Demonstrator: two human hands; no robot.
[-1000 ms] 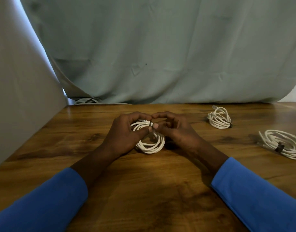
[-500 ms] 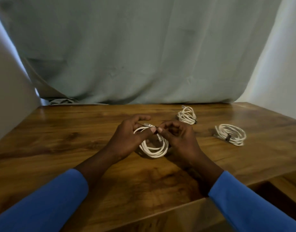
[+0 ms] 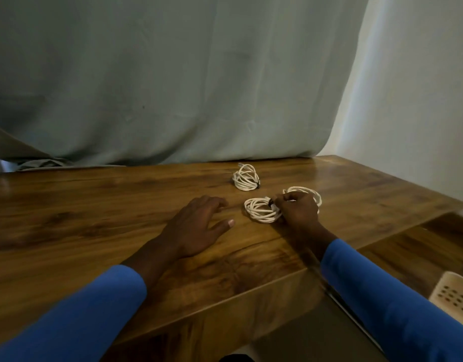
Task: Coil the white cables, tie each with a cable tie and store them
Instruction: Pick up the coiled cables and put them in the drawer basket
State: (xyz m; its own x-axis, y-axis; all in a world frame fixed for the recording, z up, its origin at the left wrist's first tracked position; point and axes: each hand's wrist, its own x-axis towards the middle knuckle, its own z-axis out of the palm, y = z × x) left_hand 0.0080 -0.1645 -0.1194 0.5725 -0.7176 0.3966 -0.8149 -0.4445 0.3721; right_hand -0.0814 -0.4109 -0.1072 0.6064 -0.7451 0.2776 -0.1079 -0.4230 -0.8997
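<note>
The white cable coil [image 3: 260, 211], a flat bundle of loose loops cinched by a dark tie, lies on the wooden table [image 3: 94, 205], pinched at the tie by the right hand's [image 3: 298, 212] curled fingers, while the left hand [image 3: 196, 226] rests flat nearby, fingers spread, holding nothing.

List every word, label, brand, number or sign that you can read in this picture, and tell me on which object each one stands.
No text can be read in this picture.
The near cable coil, which the right hand grips, and the far cable coil show no print.
The table, the curtain and the perforated basket carry no label either.
</note>
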